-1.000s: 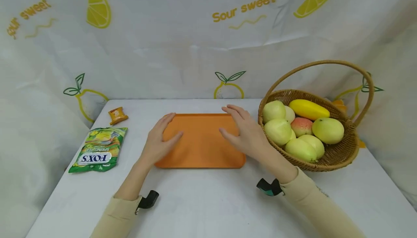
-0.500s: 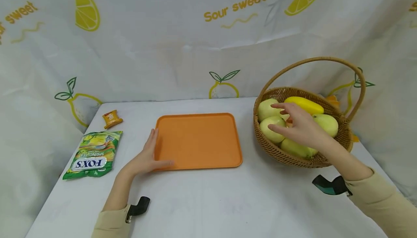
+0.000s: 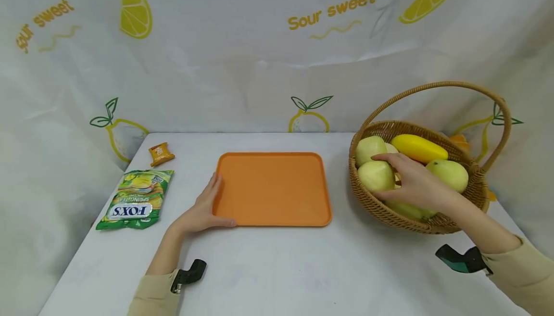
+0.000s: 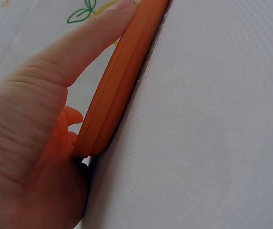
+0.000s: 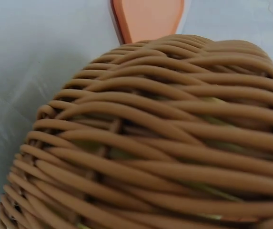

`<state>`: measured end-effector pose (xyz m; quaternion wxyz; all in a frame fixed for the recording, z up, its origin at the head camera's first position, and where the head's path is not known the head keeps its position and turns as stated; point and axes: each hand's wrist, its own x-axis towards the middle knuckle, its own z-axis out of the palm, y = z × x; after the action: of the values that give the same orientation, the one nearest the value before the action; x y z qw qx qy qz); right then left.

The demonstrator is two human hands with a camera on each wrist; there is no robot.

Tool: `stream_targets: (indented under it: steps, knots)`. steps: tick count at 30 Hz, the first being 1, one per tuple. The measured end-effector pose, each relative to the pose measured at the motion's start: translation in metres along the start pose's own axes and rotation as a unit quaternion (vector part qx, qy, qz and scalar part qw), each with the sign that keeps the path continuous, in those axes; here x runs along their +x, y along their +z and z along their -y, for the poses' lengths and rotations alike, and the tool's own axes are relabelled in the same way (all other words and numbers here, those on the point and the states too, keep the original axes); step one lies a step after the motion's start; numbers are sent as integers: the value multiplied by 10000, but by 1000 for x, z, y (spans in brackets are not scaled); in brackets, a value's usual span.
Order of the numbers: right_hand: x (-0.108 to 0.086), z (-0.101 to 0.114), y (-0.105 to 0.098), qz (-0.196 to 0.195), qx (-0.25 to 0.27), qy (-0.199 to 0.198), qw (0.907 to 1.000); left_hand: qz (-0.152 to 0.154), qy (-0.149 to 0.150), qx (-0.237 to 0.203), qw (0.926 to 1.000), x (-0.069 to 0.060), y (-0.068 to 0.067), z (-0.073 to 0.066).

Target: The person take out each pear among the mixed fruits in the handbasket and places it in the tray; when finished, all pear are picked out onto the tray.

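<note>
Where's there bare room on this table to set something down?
The orange tray is bare inside, as is the white table between it and the wicker basket, and in front of the tray. It's crowded in the basket, where the right grip is among the fruit, and leftward, with the FOX'S Spring Tea bag and small snack packet.

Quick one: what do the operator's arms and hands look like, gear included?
Left hand and right hand: bare, no gloves. Long beige fabric left sleeve and matching right sleeve. Angular black left wrist device; similar black right wrist device with a teal-green face. No cables visible.
</note>
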<state>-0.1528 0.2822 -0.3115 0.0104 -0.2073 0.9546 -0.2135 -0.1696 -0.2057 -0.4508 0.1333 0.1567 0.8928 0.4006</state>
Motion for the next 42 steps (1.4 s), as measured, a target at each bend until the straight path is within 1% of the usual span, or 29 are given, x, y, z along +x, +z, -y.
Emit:
stream_targets:
  steps: [3, 7, 12, 18, 23, 25, 28, 31, 35, 37, 42]
  knots:
    - [-1, -2, 4, -165, -95, -86, 9998, 4, -22, -7, 10000, 1, 1, -1]
    - [-2, -3, 9, -325, -50, -6, 9995, 32, -26, 2, 10000, 2, 2, -4]
    - [-2, -5, 13, -385, 136, 126, 9991, 31, -45, 3, 10000, 1, 2, -6]
    - [-3, -7, 16, -494, 317, 47, 9983, -3, -46, 14, 10000, 2, 2, -5]
    - [-3, -7, 17, -627, 344, 15, 9974, 7, -17, 31, 10000, 2, 2, -3]
    - [-4, -6, 16, -640, 414, 69, 9971, 10, -25, 58, 10000, 2, 1, -3]
    - [-6, -5, 12, -560, 681, 319, 9956, -1, -46, 82, 10000, 1, 1, -3]
    - [-8, -3, 7, -447, 1049, 623, 9915, -19, -56, 90, 9999, 0, 0, -3]
    - [-10, -1, 1, -369, 1493, 915, 9839, -24, -80, 94, 9999, -2, 0, -4]
    - [-11, 1, -2, -317, 1682, 1069, 9794, -21, -93, 101, 9999, -2, 0, -4]
    - [-13, 10, -7, -204, 2234, 1383, 9646, -20, -102, 111, 9999, -1, 1, -4]
